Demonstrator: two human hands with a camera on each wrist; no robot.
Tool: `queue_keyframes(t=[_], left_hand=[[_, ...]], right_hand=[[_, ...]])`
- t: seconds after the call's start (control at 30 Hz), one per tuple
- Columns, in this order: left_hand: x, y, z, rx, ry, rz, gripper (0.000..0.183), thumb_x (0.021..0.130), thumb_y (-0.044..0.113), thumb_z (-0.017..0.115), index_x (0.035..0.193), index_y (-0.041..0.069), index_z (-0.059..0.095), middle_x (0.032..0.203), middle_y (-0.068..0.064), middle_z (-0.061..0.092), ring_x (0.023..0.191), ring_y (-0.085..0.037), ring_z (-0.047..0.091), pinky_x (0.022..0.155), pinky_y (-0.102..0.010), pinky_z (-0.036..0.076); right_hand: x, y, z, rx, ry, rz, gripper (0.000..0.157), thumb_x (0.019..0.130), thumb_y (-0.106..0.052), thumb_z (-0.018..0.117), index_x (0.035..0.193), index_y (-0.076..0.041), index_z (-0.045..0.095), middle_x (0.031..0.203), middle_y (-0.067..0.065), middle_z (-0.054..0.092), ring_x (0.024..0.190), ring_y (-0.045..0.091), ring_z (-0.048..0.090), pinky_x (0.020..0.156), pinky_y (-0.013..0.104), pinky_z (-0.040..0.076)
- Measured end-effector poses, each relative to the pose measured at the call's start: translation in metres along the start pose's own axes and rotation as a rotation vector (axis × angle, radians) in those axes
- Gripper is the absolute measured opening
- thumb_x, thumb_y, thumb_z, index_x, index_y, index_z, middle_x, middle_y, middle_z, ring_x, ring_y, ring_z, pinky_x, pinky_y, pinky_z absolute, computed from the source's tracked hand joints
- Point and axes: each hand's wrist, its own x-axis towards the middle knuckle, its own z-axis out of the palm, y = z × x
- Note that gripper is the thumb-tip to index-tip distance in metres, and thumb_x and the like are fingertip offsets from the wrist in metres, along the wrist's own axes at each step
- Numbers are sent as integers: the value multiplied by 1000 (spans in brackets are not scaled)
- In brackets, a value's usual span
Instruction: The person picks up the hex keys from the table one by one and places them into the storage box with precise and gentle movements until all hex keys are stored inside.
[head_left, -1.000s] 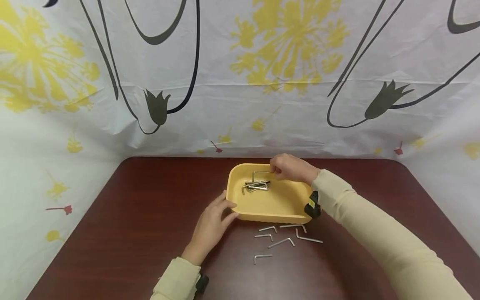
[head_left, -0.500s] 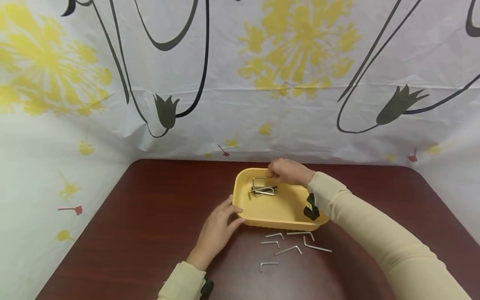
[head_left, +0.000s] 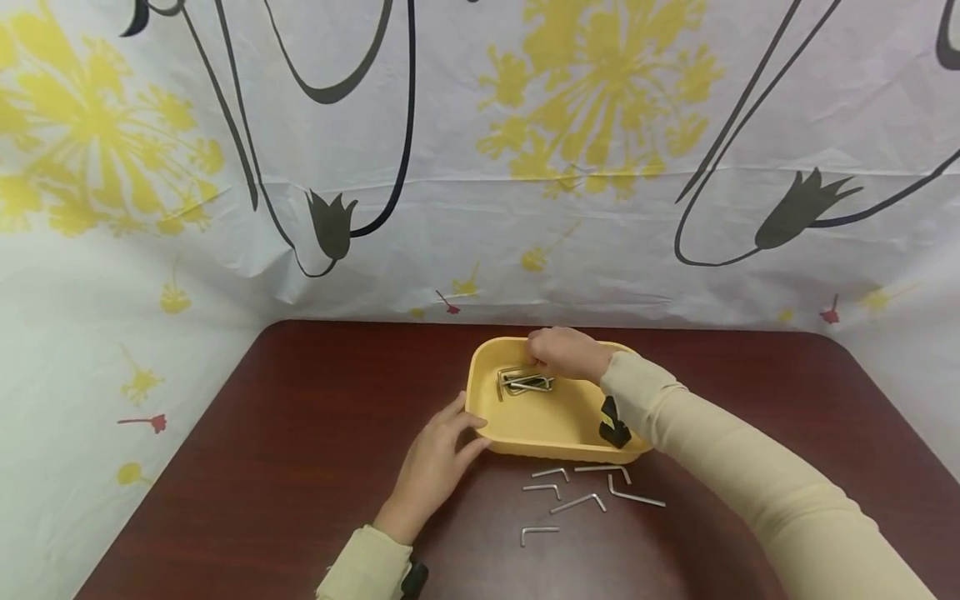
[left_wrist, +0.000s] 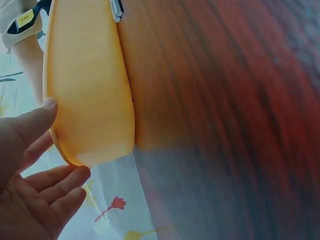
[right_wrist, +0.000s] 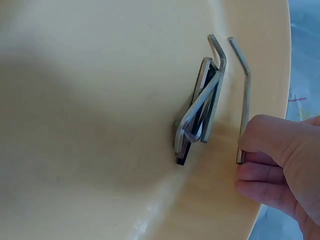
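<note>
A bent metal hex key point(right_wrist: 246, 97) is pinched near the end of its long arm between the thumb and fingers of a person's right hand point(head_left: 567, 353), inside a yellow tray point(head_left: 558, 452) and close to its far wall. The key's short arm points away from the hand; whether it touches the tray is unclear. Just beside it, a pile of hex keys point(right_wrist: 200, 107), silver with some black, lies on the tray floor, toward the left end.

The right forearm stretches in from the lower right, its beige sleeve point(head_left: 757, 467) passing over the tray's right end, the hand angled down at the far rim with fingers curled. The left hand point(head_left: 429, 467), well apart from the held key, reaches up from below and grips the tray's near left corner, thumb against the outer wall and a finger over the rim.

Six more silver hex keys point(head_left: 576, 504) lie scattered before the tray's near side, to the right of the left hand, on a dark reddish-brown table point(head_left: 337, 417). Behind hangs a white cloth point(head_left: 450, 125) printed with yellow blooms and dark stems.
</note>
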Motion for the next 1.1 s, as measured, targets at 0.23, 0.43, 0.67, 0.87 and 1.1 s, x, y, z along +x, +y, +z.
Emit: queue_keyframes(t=[0.23,0.43,0.67,0.87,1.1], left_hand=[[-1,-1,0,-2,1,-1,23,81,24,73,101,13,69,135,-16,49,120,-28,49,93,-42,45],[-1,-1,0,-8,3,5,23,81,24,73,101,13,69,135,-15,49,119,-28,50,93,-42,45],[0,-1,1,-14,4,0,24,81,24,73,101,13,69,135,-15,49,120,-28,50,92,-42,45],[0,-2,1,-15,12,3,23,80,23,73,101,13,69,134,-16,49,119,-28,50,92,-42,45],[1,-3,1,-9,24,18,23,79,22,74,100,12,69,133,-17,50,118,-29,51,91,-42,46]], right_hand=[[4,-3,6,-110,-25,-73,35,73,12,57,58,-13,38,61,-5,28,54,10,22,51,24,21],[6,-6,9,-184,-58,-102,28,72,10,62,61,-11,47,60,-4,38,54,11,27,49,24,27],[9,-9,15,-194,-98,-92,30,75,9,61,61,-13,47,62,-1,47,53,11,33,48,25,34],[10,-10,16,-198,-81,-82,27,77,9,61,62,-11,50,61,0,47,53,11,33,48,25,32],[11,-11,14,-148,-81,-42,27,74,11,59,62,-12,48,60,-2,43,52,12,35,47,26,34]])
